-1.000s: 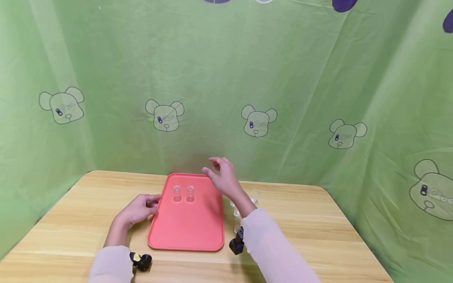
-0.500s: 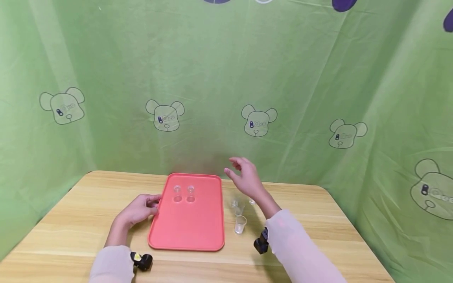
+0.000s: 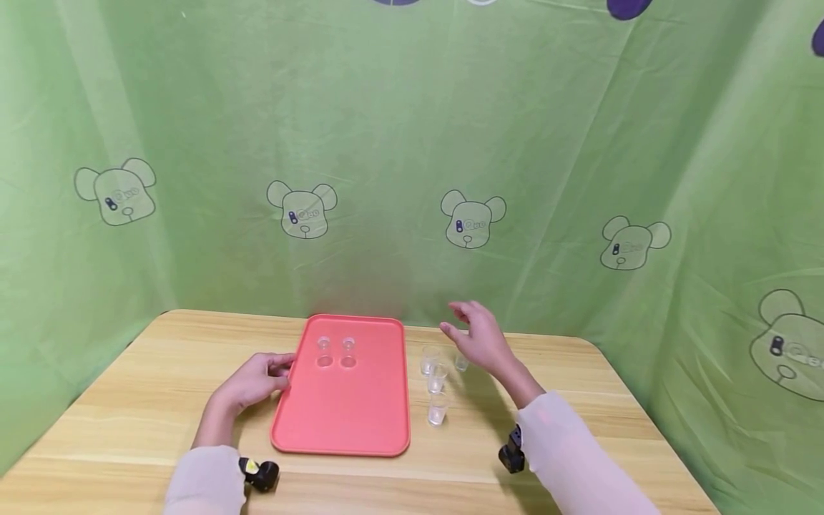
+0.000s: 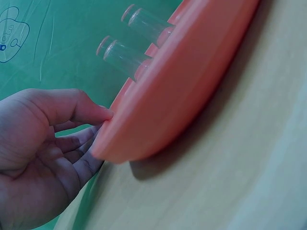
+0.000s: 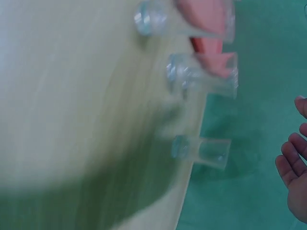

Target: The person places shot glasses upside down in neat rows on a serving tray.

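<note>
My left hand (image 3: 251, 383) holds the left rim of a red tray (image 3: 341, 422); in the left wrist view a fingertip presses on the rim while other fingers lie against its side. Two clear shot glasses stand upside down near the tray's far end, a left one (image 3: 324, 352) and a right one (image 3: 348, 352). To the right of the tray, my right hand (image 3: 483, 343) hovers empty, fingers loosely bent and thumb apart. Below it stands an upright shot glass (image 3: 461, 362), partly covered by the hand. In the right wrist view, that hand (image 5: 295, 167) is apart from the glasses.
More upright shot glasses stand in a rough line along the tray's right side: a near one (image 3: 438, 409), a middle one (image 3: 436, 379) and a far one (image 3: 429, 361). A green printed curtain (image 3: 386, 272) hangs behind the wooden table (image 3: 553, 415).
My right hand has moved right, from over the tray's far right corner to above the loose shot glasses, bringing the ones beside the tray into sight. The left hand and tray have stayed put.
</note>
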A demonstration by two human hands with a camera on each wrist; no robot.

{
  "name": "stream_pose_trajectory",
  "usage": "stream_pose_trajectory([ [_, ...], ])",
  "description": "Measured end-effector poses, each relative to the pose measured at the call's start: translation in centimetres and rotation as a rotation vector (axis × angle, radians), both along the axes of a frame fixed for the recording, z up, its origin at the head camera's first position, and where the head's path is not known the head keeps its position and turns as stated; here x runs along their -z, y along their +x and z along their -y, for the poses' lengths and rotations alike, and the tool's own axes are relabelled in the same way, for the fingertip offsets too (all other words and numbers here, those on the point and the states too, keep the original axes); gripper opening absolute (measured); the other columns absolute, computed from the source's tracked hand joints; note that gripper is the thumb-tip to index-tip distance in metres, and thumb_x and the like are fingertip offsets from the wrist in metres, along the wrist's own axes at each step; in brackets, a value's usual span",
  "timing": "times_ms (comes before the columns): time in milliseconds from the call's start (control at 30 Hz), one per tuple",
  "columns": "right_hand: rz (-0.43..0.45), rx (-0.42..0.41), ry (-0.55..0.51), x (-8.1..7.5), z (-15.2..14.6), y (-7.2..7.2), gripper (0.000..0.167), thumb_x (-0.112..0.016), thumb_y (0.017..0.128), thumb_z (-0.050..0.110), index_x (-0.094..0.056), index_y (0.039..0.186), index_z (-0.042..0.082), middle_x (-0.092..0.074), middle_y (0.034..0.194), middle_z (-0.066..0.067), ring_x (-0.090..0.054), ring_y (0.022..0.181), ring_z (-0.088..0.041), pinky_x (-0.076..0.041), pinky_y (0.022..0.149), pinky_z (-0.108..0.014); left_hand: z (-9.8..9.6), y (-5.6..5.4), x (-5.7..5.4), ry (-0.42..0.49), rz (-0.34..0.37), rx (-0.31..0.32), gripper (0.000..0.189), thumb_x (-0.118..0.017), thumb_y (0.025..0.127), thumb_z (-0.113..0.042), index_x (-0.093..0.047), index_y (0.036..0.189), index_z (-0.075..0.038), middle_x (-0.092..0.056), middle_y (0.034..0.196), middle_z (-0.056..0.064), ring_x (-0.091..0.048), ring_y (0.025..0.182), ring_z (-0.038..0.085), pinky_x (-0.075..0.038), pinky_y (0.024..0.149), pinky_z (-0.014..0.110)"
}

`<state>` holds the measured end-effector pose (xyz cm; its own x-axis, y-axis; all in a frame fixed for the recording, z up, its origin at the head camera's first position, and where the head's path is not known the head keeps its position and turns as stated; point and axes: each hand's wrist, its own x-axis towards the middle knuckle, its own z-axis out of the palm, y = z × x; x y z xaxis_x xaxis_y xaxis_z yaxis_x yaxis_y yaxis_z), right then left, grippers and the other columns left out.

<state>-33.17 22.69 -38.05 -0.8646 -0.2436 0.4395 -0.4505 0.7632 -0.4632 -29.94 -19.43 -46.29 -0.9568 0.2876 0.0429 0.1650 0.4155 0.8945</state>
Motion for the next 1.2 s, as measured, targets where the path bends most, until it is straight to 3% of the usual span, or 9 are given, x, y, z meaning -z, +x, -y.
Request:
stream_pose_trajectory([
  [167, -0.003, 0.011, 0.053, 1.1, -1.5, 0.0, 0.051, -0.074, 0.093, 0.021, -0.060, 0.135, -0.005, -0.064, 0.123, -0.023, -0.060, 0.112, -0.037, -0.050, 0.097, -0.053, 0.0, 0.1, -0.1, 0.006, 0.007, -0.001, 0.060, -0.060, 0.084, 0.009, -0.046, 0.142, 0.017, -0.063, 0.128, 0.029, -0.060, 0.104, 0.029, -0.052, 0.076, 0.027],
  [433, 0.067, 0.004, 0.105, 2.4, -3.2, 0.2, 0.062, -0.075, 0.093, 0.026, -0.054, 0.142, -0.004, -0.060, 0.132, -0.025, -0.058, 0.116, -0.041, -0.050, 0.097, -0.057, 0.0, -0.1, 0.0, 0.003, 0.005, -0.006, 0.060, -0.060, 0.085, 0.009, -0.046, 0.143, 0.017, -0.062, 0.130, 0.029, -0.060, 0.105, 0.030, -0.052, 0.076, 0.027],
  [833, 0.204, -0.001, 0.104, 4.8, -5.3, -0.7, 0.065, -0.079, 0.089, 0.027, -0.054, 0.141, -0.005, -0.062, 0.124, -0.026, -0.060, 0.111, -0.039, -0.051, 0.095, -0.055, -0.1, 0.1, -0.2, -0.003, 0.016, -0.011, 0.060, -0.060, 0.085, 0.009, -0.046, 0.143, 0.016, -0.063, 0.128, 0.028, -0.059, 0.104, 0.029, -0.051, 0.076, 0.028],
  [1200, 0.293, 0.023, 0.043, 6.2, -5.8, -1.0, 0.065, -0.083, 0.086, 0.021, -0.056, 0.138, -0.007, -0.067, 0.105, -0.013, -0.063, 0.097, -0.026, -0.054, 0.090, -0.046, -0.1, 0.2, -0.2, 0.010, 0.015, -0.003, 0.061, -0.061, 0.084, 0.009, -0.046, 0.143, 0.017, -0.063, 0.128, 0.029, -0.061, 0.105, 0.030, -0.053, 0.077, 0.028],
])
